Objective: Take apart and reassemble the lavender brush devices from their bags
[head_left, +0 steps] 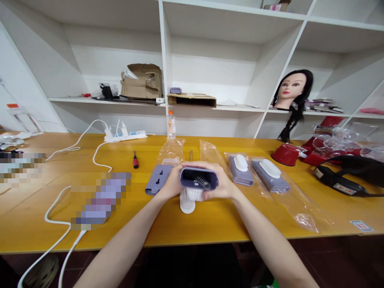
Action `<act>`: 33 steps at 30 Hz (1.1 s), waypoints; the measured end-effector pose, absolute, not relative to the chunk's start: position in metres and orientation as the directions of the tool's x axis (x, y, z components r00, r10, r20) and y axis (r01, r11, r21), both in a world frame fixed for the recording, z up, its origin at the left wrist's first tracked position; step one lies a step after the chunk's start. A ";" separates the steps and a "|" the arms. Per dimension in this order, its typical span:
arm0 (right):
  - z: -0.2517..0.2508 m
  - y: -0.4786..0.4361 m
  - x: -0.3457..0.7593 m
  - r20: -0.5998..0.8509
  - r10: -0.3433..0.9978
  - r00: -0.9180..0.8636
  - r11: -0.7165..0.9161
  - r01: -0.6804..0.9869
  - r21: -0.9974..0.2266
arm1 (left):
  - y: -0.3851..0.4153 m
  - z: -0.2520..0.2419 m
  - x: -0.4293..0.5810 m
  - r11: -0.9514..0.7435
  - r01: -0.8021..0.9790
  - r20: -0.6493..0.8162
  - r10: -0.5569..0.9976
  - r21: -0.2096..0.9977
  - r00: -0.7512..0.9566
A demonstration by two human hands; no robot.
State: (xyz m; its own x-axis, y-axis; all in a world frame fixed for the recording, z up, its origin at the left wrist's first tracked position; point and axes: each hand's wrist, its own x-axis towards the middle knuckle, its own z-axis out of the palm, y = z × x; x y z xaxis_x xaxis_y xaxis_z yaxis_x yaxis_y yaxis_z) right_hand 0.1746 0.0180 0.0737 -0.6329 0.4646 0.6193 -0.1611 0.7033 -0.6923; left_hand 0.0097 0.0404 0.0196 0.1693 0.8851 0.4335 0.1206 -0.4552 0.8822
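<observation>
Both my hands hold a purple device housing (198, 179) above the yellow table (210, 224). Its open end faces me and shows a metal spring inside. A white ribbed part (188, 199) hangs below it. My left hand (170, 185) grips the left side, and my right hand (220, 182) wraps the top and right side. A purple cover plate (156, 179) lies on the table just left of my left hand.
Two bagged purple devices (240, 169) (270, 175) lie to the right, with empty plastic bags around. A red-handled screwdriver (135, 160), a power strip (125, 135) with white cables, a small bottle (171, 124), a red object (286, 154) and a mannequin head (292, 92) on the shelf are nearby.
</observation>
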 end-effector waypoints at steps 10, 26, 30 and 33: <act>0.057 0.033 0.167 0.381 0.895 -0.230 0.202 -0.554 -0.808 | 0.019 0.027 0.019 -0.205 -0.068 0.216 0.916 0.976 0.337; 0.058 0.033 0.166 0.289 0.933 -0.216 0.091 -0.634 -0.768 | 0.021 0.012 0.032 0.058 -0.322 0.093 0.896 0.945 0.435; 0.059 0.031 0.166 0.328 0.934 -0.140 0.180 -0.609 -0.773 | 0.015 0.016 0.037 -0.011 -0.319 0.131 0.924 0.948 0.358; 0.060 0.031 0.168 0.336 0.931 -0.144 0.203 -0.563 -0.801 | 0.007 0.023 0.040 -0.070 -0.245 0.151 0.931 0.967 0.331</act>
